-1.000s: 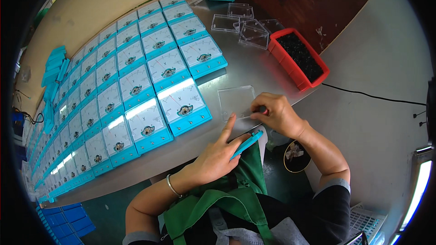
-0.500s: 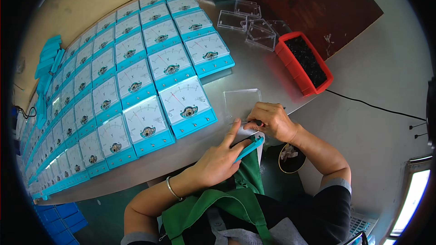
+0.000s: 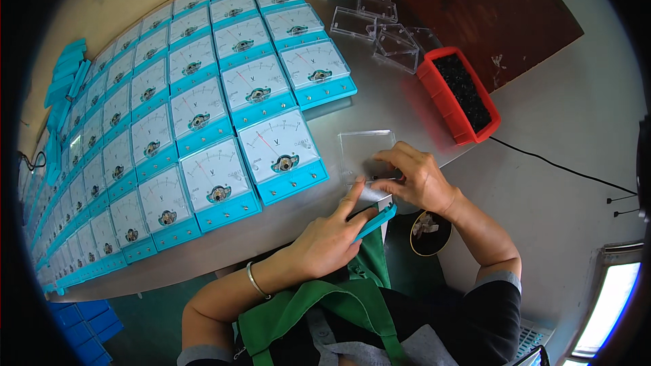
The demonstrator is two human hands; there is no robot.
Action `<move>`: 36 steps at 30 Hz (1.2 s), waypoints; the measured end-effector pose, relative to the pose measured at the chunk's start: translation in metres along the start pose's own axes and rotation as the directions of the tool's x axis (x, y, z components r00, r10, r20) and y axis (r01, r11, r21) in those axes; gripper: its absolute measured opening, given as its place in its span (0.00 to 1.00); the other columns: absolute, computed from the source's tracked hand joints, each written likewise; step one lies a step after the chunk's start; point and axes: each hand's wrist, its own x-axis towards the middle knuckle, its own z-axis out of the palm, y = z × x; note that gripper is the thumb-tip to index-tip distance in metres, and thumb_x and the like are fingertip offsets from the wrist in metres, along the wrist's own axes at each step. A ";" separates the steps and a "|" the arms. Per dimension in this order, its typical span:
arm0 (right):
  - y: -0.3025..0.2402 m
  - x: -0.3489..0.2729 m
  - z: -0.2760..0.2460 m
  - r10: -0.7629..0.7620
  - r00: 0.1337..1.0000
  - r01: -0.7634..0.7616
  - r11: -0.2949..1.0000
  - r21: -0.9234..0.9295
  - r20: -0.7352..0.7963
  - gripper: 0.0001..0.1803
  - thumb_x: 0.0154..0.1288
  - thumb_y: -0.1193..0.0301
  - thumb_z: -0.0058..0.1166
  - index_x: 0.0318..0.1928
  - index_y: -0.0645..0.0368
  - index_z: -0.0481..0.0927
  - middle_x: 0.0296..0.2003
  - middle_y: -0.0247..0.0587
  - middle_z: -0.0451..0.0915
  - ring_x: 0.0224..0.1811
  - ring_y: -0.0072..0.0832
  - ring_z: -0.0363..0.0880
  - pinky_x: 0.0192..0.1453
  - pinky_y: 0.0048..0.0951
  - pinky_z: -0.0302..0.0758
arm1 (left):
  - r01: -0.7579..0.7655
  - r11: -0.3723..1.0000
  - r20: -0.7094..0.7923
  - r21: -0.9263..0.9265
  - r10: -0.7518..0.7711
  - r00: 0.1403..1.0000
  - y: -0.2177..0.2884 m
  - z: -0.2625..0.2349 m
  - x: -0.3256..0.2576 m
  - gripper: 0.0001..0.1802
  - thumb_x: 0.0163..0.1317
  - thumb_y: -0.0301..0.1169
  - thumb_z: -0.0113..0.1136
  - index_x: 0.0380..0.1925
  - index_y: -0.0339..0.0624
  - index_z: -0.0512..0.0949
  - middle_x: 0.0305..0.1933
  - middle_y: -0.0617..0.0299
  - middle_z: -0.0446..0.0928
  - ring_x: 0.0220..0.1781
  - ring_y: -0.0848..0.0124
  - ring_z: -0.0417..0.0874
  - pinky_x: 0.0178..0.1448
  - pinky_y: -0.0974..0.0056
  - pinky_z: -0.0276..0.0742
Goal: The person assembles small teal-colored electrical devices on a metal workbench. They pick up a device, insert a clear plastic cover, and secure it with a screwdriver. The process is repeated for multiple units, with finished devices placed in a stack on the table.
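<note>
My left hand point(image 3: 329, 240) grips a turquoise plastic meter piece point(image 3: 377, 224) between thumb and fingers, over the table's front edge. Its index finger points up and touches the near side of a clear plastic cover point(image 3: 366, 137) lying flat on the metal table. Above that cover's near right corner is my right hand point(image 3: 422, 179), thumb and index finger apart with nothing visible gripped. Left of both hands, the closest of many turquoise-and-white voltmeters point(image 3: 283, 152) stands in its row.
A red bin point(image 3: 432, 88) of small black parts sits at the right table edge. Loose clear covers point(image 3: 397, 47) lie behind it, near a brown board point(image 3: 488, 13). Turquoise pieces point(image 3: 68, 74) are piled far left. A round container point(image 3: 430, 234) is below the edge, and a black cable point(image 3: 563, 169) runs right.
My right hand's thumb and index finger have spread, and the small dark thing between them no longer shows there. My left hand keeps its hold on the turquoise piece. The view shifted slightly.
</note>
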 end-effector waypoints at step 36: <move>0.015 -0.011 0.017 -0.136 0.989 0.133 0.989 -0.060 -0.051 0.07 0.51 0.75 0.63 0.30 0.60 0.77 0.26 0.39 0.74 0.29 0.37 0.77 0.29 0.36 0.73 | 0.025 0.996 -0.005 0.083 -0.024 1.000 0.008 0.000 0.000 0.27 0.53 0.26 0.62 0.56 0.42 0.70 0.74 0.41 0.40 0.42 0.44 0.81 0.45 0.51 0.80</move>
